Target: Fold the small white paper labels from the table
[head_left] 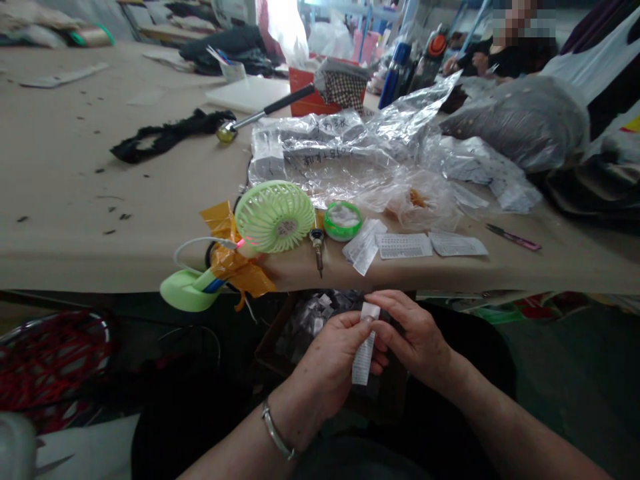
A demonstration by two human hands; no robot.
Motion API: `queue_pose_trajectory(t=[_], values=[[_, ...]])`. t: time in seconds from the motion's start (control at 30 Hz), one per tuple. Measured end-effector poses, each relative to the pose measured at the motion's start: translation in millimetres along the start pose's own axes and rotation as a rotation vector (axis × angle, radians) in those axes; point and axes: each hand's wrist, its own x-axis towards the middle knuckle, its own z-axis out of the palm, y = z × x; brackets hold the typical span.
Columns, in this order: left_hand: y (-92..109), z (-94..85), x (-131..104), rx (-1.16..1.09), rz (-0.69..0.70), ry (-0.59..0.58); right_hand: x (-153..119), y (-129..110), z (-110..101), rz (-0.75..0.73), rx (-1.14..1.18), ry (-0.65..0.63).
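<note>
A narrow white printed label strip (362, 360) is held between my two hands, below the table's front edge. My left hand (333, 357) grips it with the thumb on top, while the strip's lower end hangs down. At the strip's upper end, my right hand (415, 333) pinches with thumb and fingers. Beneath the hands is an open box (273, 347) with many small whitish and grey pieces (315, 317). On the table edge above lie printed labels (405, 245), more label sheets (457, 245) and folded white strips (364, 245).
A green fan (275, 217) taped at the table edge stands left, beside a soldering-iron-like tool (318, 250) and a green round container (343, 220). Small scissors or snips (514, 237) lie right. Clear plastic bags (340, 157) cover the middle. A person (505, 57) sits at the back right.
</note>
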Motion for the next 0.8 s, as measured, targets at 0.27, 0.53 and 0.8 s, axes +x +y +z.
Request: queue_pose_trajectory(t=[0.27,0.53,0.8], values=[[-3.3,-7.7,-5.2,-0.021,0.061,0.040,8.2,-8.3,9.8,0.244,0.233,-0.045],[1.3,-17.0,-11.6,0.023,0.180,0.106,29.6,-15.9,25.4,0.495,0.734,0.029],[5.6,-24.7,-13.5,0.126,0.298,0.175,45.4,-27.2,39.1,0.573,0.872,-0.042]])
